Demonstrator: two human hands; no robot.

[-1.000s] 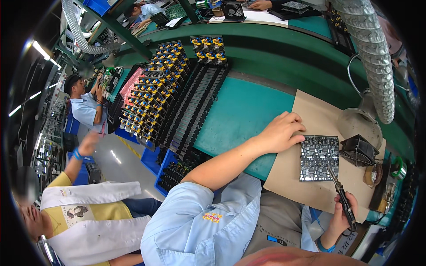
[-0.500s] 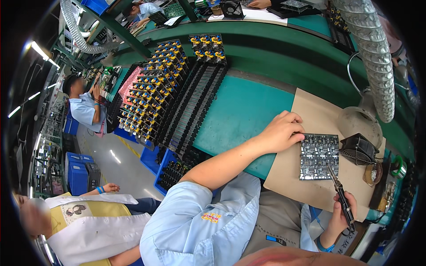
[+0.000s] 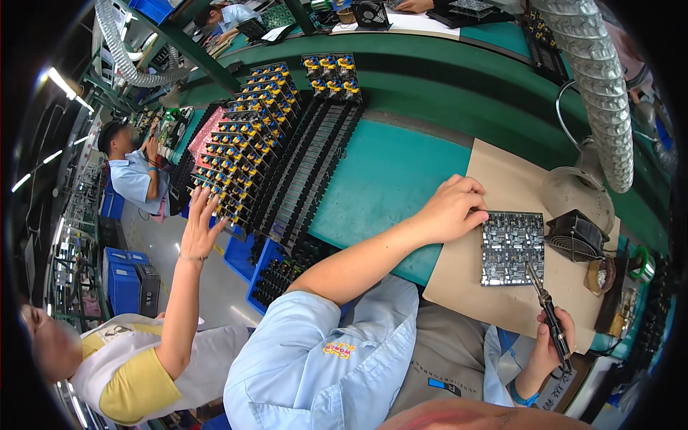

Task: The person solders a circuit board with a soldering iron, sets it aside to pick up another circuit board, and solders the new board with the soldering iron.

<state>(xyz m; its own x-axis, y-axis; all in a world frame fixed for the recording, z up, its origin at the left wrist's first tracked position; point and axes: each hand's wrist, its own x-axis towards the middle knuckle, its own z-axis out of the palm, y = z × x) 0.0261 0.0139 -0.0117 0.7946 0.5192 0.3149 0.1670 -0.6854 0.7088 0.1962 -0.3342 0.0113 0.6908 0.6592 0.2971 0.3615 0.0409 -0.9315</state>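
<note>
head view: left arm (image 3: 362, 266) outstretched, fingers (image 3: 471, 186) curled at circuit board (image 3: 512, 249).

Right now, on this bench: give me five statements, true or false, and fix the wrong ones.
1. The right hand holds a soldering iron. True.
2. The left hand lies flat over the middle of the circuit board. False: its fingers are at the board's upper left corner.
3. The circuit board lies over brown paper. True.
4. The black fan stands left of the circuit board. False: it is on the right.
5. A co-worker's hand is touching the circuit board. False: it is raised at the left, well away from it.
</note>
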